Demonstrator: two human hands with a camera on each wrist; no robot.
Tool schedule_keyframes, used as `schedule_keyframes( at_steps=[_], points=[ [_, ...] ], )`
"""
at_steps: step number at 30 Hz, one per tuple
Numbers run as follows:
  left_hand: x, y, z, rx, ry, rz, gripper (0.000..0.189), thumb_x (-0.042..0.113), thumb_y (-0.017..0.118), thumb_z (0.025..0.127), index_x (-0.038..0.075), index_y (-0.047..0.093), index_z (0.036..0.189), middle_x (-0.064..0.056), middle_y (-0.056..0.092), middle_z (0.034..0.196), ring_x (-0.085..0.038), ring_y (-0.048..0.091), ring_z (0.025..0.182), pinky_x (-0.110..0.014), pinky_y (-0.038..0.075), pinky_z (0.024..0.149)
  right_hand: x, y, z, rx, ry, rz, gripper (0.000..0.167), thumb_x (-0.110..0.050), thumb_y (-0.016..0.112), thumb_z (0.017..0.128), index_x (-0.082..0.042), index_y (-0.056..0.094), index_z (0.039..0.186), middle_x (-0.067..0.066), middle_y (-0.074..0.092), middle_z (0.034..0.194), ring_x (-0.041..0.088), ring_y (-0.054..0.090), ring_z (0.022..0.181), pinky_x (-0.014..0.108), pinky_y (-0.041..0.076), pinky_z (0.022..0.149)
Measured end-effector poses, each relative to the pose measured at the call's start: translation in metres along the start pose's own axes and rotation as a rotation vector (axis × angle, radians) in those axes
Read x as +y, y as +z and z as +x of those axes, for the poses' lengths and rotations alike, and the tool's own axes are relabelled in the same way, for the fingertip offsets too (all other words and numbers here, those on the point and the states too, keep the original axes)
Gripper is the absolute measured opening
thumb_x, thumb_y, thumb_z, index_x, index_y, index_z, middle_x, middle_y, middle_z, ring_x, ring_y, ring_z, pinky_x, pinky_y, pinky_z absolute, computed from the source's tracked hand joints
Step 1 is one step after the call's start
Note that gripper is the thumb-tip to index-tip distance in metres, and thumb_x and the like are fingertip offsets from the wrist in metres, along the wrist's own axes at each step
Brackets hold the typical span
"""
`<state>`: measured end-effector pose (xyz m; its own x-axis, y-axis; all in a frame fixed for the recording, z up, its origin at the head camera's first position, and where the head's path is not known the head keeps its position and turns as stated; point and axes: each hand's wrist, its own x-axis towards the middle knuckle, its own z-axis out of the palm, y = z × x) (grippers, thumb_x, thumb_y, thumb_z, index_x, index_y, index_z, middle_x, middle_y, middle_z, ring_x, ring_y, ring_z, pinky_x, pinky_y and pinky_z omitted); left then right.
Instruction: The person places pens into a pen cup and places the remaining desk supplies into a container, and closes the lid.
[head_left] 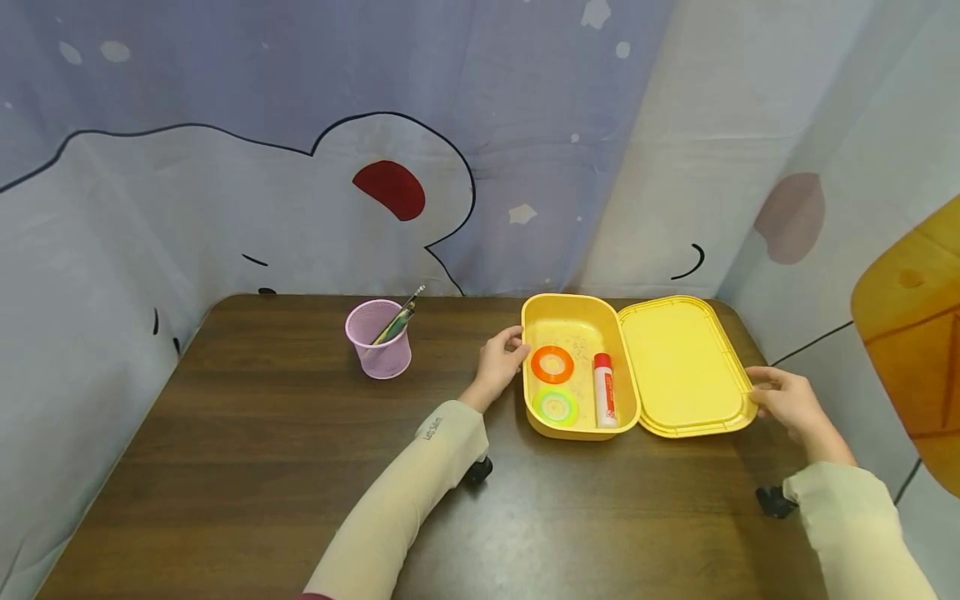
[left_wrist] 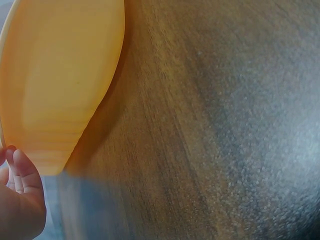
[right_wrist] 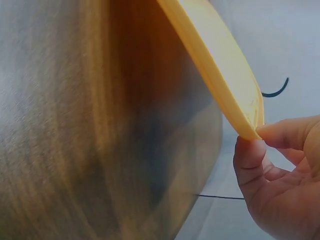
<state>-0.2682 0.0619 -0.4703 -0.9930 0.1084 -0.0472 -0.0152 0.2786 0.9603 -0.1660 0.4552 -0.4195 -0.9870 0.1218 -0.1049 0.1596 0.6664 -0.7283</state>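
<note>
A yellow plastic box (head_left: 585, 310) stands uncovered at the back right of the table. Inside lie an orange ring (head_left: 552, 364), a yellow-green ring (head_left: 556, 406) and a white glue stick (head_left: 604, 392) with a red cap. My left hand (head_left: 498, 365) holds the box's left rim; in the left wrist view its thumb and fingers (left_wrist: 27, 175) meet at the rim's end. The yellow lid (head_left: 678, 362) lies to the right, its left edge against the box. Thumb and fingers of my right hand (head_left: 783, 400) pinch the lid's right edge, which appears raised off the table in the right wrist view.
A lilac mesh pen cup (head_left: 378, 354) with several pens (head_left: 395, 325) in it stands left of the box, near the back edge. The brown wooden table (head_left: 247, 450) is bounded behind and at the sides by a printed curtain (head_left: 525, 133).
</note>
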Motion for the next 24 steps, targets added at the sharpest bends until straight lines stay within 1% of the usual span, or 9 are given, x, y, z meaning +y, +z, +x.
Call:
schedule_keyframes(
  at_steps=[3,5,9,12,18,22,24],
  points=[
    [0.000,0.000,0.000,-0.001,0.003,-0.006,0.039,0.012,0.058,0.084,0.006,0.052,0.122,-0.010,0.058,0.096,-0.012,0.054,0.064,-0.022,0.050,0.056,-0.005,-0.002,-0.001,0.019,-0.003,0.020,0.044,0.002,0.043,0.084,0.019,0.034,0.123,-0.016,0.054,0.067,0.003,0.050,0.052,0.023,0.046,0.048],
    [0.000,0.000,0.000,-0.002,0.006,-0.010,0.039,0.012,0.058,0.084,0.006,0.052,0.122,-0.011,0.058,0.096,-0.012,0.054,0.064,-0.022,0.050,0.056,-0.008,-0.003,-0.002,0.032,0.000,0.037,0.044,0.001,0.043,0.085,0.020,0.033,0.123,-0.020,0.052,0.067,0.002,0.050,0.053,0.022,0.046,0.048],
    [-0.001,0.000,0.000,-0.006,0.013,-0.015,0.039,0.013,0.058,0.085,0.006,0.052,0.122,-0.011,0.058,0.096,-0.011,0.053,0.062,-0.022,0.050,0.055,-0.014,-0.005,-0.003,0.069,-0.004,0.070,0.041,0.001,0.043,0.086,0.019,0.035,0.122,-0.021,0.052,0.068,0.000,0.051,0.056,0.020,0.046,0.048],
    [-0.002,0.000,0.001,-0.010,0.018,-0.015,0.039,0.014,0.057,0.085,0.007,0.052,0.122,-0.010,0.058,0.096,-0.010,0.052,0.060,-0.021,0.049,0.054,-0.020,-0.007,-0.004,0.103,-0.013,0.066,0.040,0.000,0.044,0.086,0.016,0.037,0.121,-0.022,0.052,0.068,-0.001,0.050,0.058,0.019,0.045,0.049],
    [-0.003,0.000,0.002,-0.009,0.025,-0.025,0.039,0.013,0.057,0.085,0.006,0.052,0.122,-0.010,0.058,0.095,-0.009,0.051,0.060,-0.021,0.049,0.054,-0.035,-0.012,-0.007,0.136,-0.020,0.080,0.044,-0.002,0.045,0.086,0.017,0.035,0.124,-0.026,0.050,0.071,-0.005,0.050,0.061,0.017,0.045,0.049],
    [-0.003,0.000,0.002,-0.007,0.027,-0.026,0.039,0.013,0.058,0.085,0.005,0.052,0.122,-0.010,0.058,0.095,-0.009,0.052,0.061,-0.021,0.049,0.054,-0.044,-0.014,-0.010,0.153,-0.037,0.115,0.037,0.001,0.045,0.085,0.007,0.043,0.122,-0.025,0.051,0.071,-0.004,0.050,0.059,0.016,0.044,0.048],
    [-0.003,0.000,0.002,-0.005,0.025,-0.023,0.038,0.013,0.058,0.085,0.006,0.052,0.122,-0.011,0.058,0.095,-0.010,0.052,0.061,-0.021,0.049,0.054,-0.048,-0.015,-0.011,0.163,-0.046,0.101,0.035,0.001,0.046,0.085,0.006,0.045,0.120,-0.023,0.051,0.070,-0.002,0.050,0.057,0.016,0.044,0.047]
  ],
)
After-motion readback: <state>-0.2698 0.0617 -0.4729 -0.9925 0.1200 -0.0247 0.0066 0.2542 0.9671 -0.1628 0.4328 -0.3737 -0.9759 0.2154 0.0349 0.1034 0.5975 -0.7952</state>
